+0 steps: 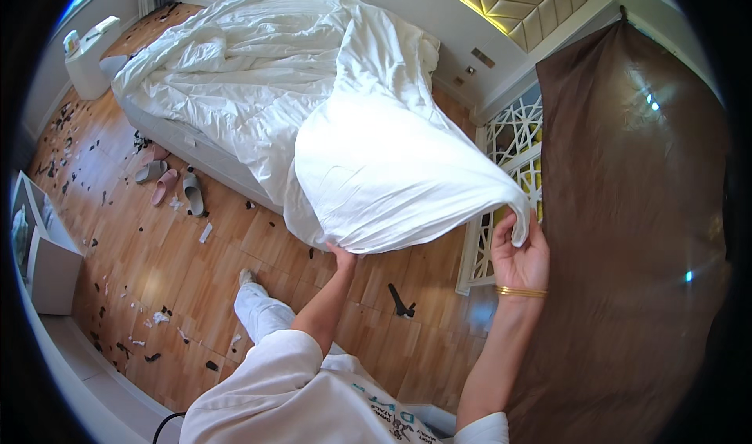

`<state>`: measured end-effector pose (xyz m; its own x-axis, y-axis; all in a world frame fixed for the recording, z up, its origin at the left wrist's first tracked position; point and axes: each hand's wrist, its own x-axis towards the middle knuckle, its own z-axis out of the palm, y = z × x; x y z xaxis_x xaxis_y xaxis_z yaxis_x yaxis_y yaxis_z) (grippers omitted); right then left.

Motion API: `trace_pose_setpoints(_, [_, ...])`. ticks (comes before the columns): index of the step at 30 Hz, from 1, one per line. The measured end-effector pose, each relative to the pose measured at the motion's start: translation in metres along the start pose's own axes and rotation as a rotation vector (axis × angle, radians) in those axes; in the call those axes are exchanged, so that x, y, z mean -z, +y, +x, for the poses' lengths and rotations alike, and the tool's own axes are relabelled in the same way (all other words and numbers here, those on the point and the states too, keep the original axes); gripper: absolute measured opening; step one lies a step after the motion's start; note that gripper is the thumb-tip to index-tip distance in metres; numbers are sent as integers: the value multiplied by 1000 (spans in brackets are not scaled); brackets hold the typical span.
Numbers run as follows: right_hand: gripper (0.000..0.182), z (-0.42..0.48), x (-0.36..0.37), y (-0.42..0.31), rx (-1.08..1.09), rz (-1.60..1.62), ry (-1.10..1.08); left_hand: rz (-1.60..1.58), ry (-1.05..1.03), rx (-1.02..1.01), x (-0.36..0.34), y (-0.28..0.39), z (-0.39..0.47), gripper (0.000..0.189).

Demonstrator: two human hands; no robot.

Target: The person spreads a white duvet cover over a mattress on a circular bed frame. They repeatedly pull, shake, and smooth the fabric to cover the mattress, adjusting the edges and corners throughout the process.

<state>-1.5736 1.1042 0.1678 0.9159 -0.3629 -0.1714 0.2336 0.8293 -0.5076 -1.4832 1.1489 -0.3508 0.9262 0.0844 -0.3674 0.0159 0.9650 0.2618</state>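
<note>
A white duvet (388, 173) lies crumpled over the bed, its near part lifted and stretched toward me. At one corner, my right hand (520, 250), with gold bangles on the wrist, pinches the fabric between thumb and fingers. My left hand (342, 255) grips the lower edge; its fingers are partly hidden under the cloth. Between my hands the edge sags slightly above the floor. The white mattress (200, 150) shows along the bed's near left side.
Slippers (192, 194) and dark scraps lie on the wood floor (194, 267). A black object (401, 302) is near my feet. To the right hangs a brown curtain (623, 209) beside a white lattice screen (517, 128). A white cabinet (54, 273) stands left.
</note>
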Motion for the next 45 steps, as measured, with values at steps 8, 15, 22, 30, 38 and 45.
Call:
trace_pose_setpoints(8, [15,21,63,-38,61,-50,88,209,244,-71,-32,88,-8,37])
trace_pose_setpoints(15, [20,7,232,-31,99,-504,425,563,-141,-328,-101,297,14,23])
trace_pose_setpoints(22, [34,-11,195,-48,277,-313,146,874,-323,-815,-334,412,-127,31])
trace_pose_setpoints(30, [28,-103,407,41,-110,-687,612,2128,13,-906,-123,417,-151,24])
trace_pose_setpoints(38, [20,-126,458,47,-241,-713,667,2322,48,-607,-15,412,-163,19])
trace_pose_setpoints(45, [20,-137,463,59,-379,-783,711,2319,282,-309,34,414,-165,16])
